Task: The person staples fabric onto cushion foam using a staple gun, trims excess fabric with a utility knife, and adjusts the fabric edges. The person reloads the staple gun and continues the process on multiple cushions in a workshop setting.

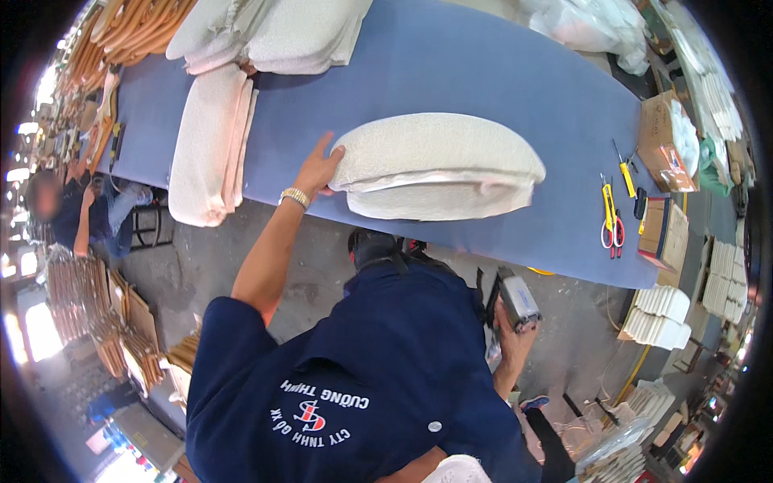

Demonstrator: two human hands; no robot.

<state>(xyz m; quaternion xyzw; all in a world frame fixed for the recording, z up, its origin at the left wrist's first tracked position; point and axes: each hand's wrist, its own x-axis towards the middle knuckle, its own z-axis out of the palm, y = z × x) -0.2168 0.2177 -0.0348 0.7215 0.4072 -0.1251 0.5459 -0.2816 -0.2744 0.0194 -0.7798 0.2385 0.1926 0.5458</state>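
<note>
A curved off-white fabric-covered pad (439, 149) lies on the blue-topped table (386, 88), a seam or fold running along its near side. My left hand (316, 171) touches the pad's left end, its fingers spread apart; a gold-coloured watch is on that wrist. Beside my right hip, below the table's edge, my right hand (514, 334) is closed around a grey-and-black boxy device (517, 298). Its exact kind does not show, and part of it is hidden by the hand.
Stacked off-white pads (208, 145) lie at the left, some overhanging the near edge. On the right are red-handled scissors (612, 229), a yellow-handled tool (626, 173) and cardboard boxes (667, 141). A seated person (88, 205) is at the far left. More white pads (656, 316) are stacked right.
</note>
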